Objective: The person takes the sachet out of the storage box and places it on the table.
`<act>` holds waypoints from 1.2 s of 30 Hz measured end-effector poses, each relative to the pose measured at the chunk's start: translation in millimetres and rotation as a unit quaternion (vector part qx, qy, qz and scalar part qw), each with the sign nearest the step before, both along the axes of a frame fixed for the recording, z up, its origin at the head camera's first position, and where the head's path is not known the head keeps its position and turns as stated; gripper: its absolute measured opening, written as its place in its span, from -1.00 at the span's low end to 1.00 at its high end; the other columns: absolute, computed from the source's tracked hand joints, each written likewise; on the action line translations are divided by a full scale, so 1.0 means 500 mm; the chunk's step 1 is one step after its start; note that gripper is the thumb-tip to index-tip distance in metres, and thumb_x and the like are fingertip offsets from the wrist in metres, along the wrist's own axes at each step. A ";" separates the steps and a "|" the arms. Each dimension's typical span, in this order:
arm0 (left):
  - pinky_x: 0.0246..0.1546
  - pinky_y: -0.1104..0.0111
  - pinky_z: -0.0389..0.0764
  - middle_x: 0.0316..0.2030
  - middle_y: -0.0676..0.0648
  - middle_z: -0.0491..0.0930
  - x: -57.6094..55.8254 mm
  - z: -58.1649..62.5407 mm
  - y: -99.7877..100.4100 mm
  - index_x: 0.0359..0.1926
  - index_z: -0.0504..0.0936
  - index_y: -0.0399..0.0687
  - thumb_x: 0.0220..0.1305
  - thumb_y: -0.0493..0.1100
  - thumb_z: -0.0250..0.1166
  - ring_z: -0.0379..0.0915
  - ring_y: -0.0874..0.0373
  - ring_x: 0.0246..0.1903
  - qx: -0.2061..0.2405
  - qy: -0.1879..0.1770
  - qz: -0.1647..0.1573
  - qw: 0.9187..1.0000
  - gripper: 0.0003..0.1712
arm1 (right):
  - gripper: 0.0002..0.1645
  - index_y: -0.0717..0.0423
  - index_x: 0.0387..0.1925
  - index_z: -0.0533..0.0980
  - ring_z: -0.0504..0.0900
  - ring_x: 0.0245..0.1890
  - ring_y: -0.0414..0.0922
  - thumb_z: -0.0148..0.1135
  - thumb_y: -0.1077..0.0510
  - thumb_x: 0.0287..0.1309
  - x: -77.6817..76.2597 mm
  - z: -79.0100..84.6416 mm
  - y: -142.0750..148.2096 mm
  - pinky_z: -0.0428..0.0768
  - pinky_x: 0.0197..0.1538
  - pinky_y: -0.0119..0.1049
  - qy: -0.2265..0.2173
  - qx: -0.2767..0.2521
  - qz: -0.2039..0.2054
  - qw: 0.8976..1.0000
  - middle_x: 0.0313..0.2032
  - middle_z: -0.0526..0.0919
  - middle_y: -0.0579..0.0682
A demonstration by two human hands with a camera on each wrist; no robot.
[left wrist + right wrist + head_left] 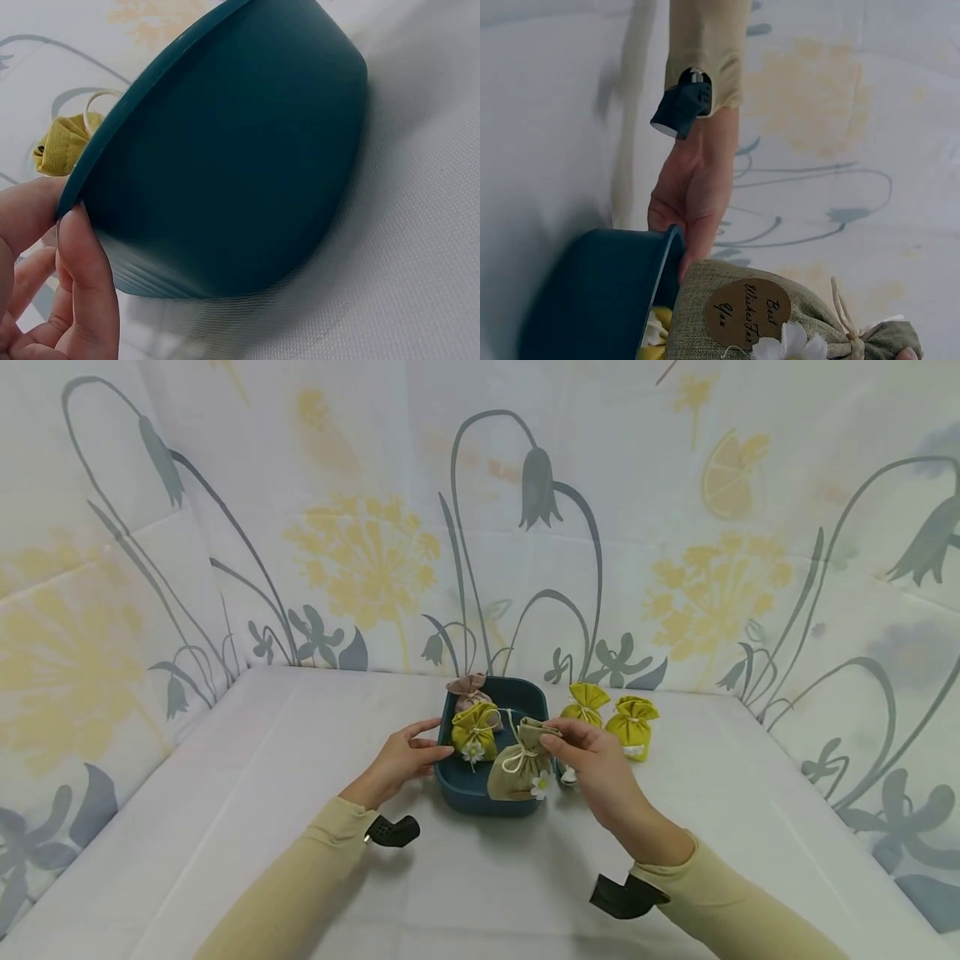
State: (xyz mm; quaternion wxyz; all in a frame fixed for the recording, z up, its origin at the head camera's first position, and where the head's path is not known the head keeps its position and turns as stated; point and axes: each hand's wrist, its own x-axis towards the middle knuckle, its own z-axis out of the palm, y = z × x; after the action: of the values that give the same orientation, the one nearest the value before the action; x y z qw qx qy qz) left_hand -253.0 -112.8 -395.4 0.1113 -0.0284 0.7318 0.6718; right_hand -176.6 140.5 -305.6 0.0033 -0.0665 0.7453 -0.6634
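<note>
My left hand (405,756) pinches the rim of a dark teal plastic bin (487,806) between thumb and fingers, plain in the left wrist view at the bin's wall (232,150). My right hand (603,768) grips the gathered top of a beige drawstring pouch (513,772), which hangs over the bin's near right part. A round "Best Wishes For You" tag (748,313) and a white flower (791,343) show on this pouch. Inside the bin lie a yellow-green pouch (474,735) with a white flower and, behind it, a dusty pink pouch (468,689).
Right of the bin stand two more yellow-green pouches, one (587,703) partly behind my right hand, the other (632,728) farther right. A small silvery thing (569,776) shows beside the bin, mostly hidden. A flower-printed cloth (495,568) hangs behind the white-covered table (480,893).
</note>
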 end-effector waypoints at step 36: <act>-0.43 0.43 0.53 -0.10 -0.18 0.43 0.000 0.007 0.003 0.31 0.34 0.06 0.10 -0.23 0.38 0.41 0.17 -0.46 -0.012 -0.010 0.012 1.000 -0.27 | -0.95 0.00 -0.30 0.58 0.52 -0.30 -0.28 0.21 0.18 0.21 0.044 -0.020 0.179 0.45 -0.16 -0.55 0.059 -0.038 -0.086 0.994 -0.37 0.56 -0.17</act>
State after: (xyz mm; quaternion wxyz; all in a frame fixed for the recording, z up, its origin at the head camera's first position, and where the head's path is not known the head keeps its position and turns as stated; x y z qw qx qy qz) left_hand -252.9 -111.2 -392.1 0.1097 -0.0454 0.7384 0.6639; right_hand -154.9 230.2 -315.6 -0.0999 -0.0413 0.7214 -0.6840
